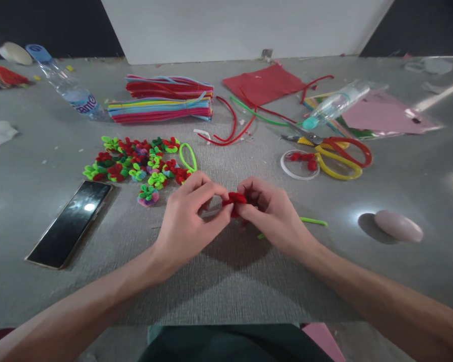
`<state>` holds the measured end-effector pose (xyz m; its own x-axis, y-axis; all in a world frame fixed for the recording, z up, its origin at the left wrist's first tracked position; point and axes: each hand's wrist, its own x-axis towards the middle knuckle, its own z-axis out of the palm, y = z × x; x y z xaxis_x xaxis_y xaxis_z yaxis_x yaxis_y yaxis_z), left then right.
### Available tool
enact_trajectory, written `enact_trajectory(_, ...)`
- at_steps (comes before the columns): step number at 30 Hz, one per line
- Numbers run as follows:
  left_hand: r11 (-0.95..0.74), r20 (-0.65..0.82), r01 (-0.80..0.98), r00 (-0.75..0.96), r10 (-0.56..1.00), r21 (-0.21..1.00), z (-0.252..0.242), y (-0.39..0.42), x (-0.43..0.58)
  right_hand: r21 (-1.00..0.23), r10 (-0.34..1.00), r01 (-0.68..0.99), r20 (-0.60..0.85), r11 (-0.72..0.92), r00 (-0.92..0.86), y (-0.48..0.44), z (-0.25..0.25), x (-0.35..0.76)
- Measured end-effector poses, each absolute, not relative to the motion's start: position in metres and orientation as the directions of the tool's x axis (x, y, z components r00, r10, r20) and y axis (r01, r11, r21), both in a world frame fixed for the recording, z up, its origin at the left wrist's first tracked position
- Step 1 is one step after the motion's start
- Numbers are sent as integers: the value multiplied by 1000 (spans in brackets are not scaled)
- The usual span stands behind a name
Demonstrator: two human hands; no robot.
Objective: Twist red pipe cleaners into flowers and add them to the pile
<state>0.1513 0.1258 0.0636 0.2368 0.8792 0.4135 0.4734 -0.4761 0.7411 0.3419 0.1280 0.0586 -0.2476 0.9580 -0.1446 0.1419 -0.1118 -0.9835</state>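
A small red pipe-cleaner flower (235,198) is pinched between my two hands above the grey tabletop. My left hand (198,213) grips its left side with thumb and forefinger. On the other side, my right hand (268,208) closes thumb and fingers on it; the curled fingers hide part of it. A light-green pipe cleaner (313,221) lies on the table, partly covered by my right hand. Just beyond my left hand is a pile of pipe-cleaner flowers (136,161) in red, green and other colours, with a light-green loop (187,157) beside it.
Bundled pipe cleaners (162,108), a water bottle (66,83) and a red sheet (262,84) stand or lie farther back. Scissors (337,158) and a white ring (300,173) with red pieces are right. A phone (71,221) lies left, a computer mouse (398,225) far right.
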Motion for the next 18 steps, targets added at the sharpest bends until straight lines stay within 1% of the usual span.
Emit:
enact_trajectory(3, -517, 439, 552, 279, 854, 654, 63, 125, 150, -978, 970, 206, -85, -38, -226, 127, 58, 341)
enact_trajectory(7, -512, 393, 569, 328, 859, 644, 59, 123, 150, -970, 964, 239, -24, 41, -265, 126, 56, 340)
enact_trajectory(10, -513, 374, 577, 352, 858, 635, 57, 122, 150, -961, 956, 267, -11, 72, -294, 126, 55, 340)
enact_trajectory(14, -547, 400, 570, 372, 837, 613, 56, 121, 151, -968, 950, 247, -43, 37, -310, 127, 53, 340)
enact_trajectory(18, -529, 398, 533, 349, 848, 660, 55, 120, 152, -981, 948, 189, -94, -37, -305, 128, 53, 339)
